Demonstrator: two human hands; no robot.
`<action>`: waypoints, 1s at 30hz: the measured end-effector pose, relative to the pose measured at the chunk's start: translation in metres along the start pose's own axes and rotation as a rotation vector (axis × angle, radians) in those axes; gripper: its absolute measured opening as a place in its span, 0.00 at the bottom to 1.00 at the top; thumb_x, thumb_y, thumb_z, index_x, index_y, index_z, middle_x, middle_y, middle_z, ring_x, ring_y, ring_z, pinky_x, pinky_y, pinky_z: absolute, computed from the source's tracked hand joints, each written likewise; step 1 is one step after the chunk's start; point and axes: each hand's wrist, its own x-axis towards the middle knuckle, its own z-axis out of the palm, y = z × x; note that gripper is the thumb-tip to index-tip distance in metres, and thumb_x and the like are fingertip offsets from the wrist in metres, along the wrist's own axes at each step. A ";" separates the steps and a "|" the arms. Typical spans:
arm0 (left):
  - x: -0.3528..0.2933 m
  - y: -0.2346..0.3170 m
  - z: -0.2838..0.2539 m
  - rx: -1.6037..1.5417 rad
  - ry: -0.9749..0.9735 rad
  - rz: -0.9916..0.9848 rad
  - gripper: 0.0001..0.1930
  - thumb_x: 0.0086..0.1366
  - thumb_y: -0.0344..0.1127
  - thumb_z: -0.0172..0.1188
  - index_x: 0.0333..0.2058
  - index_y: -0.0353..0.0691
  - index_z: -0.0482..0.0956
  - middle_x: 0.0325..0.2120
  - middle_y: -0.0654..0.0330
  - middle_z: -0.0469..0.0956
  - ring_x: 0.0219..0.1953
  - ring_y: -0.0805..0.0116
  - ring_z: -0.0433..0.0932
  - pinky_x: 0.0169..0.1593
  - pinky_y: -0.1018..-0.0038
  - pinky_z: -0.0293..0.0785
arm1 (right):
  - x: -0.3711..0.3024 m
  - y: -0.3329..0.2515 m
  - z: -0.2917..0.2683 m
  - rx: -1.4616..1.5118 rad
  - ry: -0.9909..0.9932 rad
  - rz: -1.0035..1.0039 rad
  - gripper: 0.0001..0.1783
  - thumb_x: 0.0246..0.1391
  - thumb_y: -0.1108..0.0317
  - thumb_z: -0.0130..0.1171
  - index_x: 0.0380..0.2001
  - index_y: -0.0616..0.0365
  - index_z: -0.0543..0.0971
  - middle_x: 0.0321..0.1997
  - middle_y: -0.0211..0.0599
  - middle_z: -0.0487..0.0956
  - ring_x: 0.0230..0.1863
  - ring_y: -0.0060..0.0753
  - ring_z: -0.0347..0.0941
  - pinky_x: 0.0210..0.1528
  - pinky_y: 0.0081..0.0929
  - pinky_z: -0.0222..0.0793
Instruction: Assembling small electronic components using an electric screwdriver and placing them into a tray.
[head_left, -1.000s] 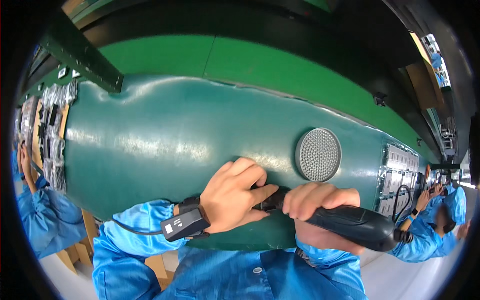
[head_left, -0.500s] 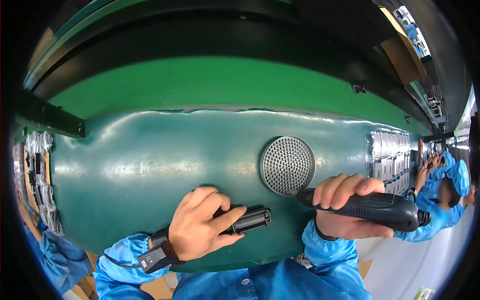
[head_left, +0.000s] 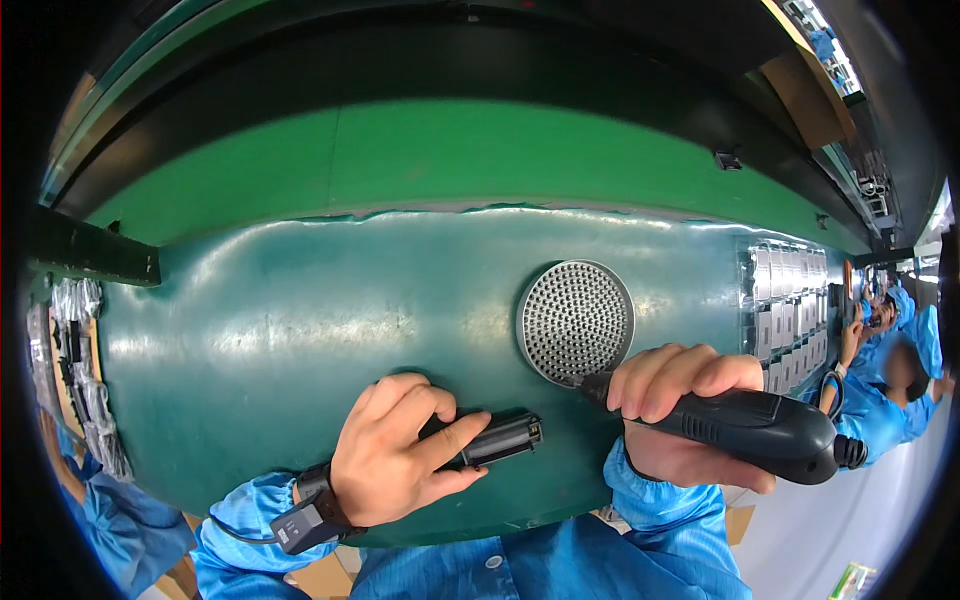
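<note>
My right hand (head_left: 675,415) is wrapped round a black electric screwdriver (head_left: 765,425), its cord end pointing right. The tool's front end meets the near rim of a round grey metal tray (head_left: 576,318), whose floor is covered with small dots or holes. The bit is too small to make out. On the table just left of that, my left hand (head_left: 400,450) grips a black oblong plastic part (head_left: 502,440) between thumb and fingers. Its right end sticks out and shows a small brass-coloured spot; my fingers hide the rest.
Rows of grey-white flat pieces (head_left: 785,310) lie at the table's right end. Clear-wrapped dark parts (head_left: 85,380) sit in a box at the left edge. A green ledge (head_left: 400,150) runs along the back. Co-workers in blue sit at right (head_left: 890,400) and left (head_left: 115,520).
The screwdriver's front end has shifted slightly left along the tray's near rim, and its rear end has dipped a little. My left hand keeps its grip on the black part.
</note>
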 end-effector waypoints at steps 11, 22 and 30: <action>-0.001 0.000 0.006 -0.029 0.035 -0.017 0.29 0.39 0.42 0.79 0.45 0.48 0.87 0.38 0.65 0.72 0.46 0.58 0.72 0.47 0.63 0.70 | 0.006 -0.021 0.008 -0.001 0.066 -0.055 0.43 0.57 0.24 0.54 0.48 0.58 0.68 0.27 0.37 0.73 0.23 0.34 0.69 0.21 0.33 0.70; -0.002 0.000 0.022 -0.066 0.123 -0.017 0.32 0.39 0.45 0.76 0.48 0.51 0.85 0.38 0.68 0.72 0.45 0.65 0.73 0.41 0.66 0.64 | -0.020 -0.015 0.066 0.118 -0.291 0.025 0.39 0.58 0.33 0.61 0.47 0.63 0.71 0.28 0.46 0.75 0.22 0.40 0.72 0.23 0.38 0.71; -0.001 0.001 0.022 -0.053 0.112 -0.022 0.31 0.39 0.45 0.76 0.48 0.51 0.85 0.39 0.68 0.72 0.46 0.66 0.72 0.41 0.67 0.65 | -0.023 -0.013 0.064 0.112 -0.315 0.099 0.39 0.57 0.33 0.62 0.47 0.62 0.72 0.28 0.47 0.75 0.24 0.40 0.72 0.25 0.39 0.71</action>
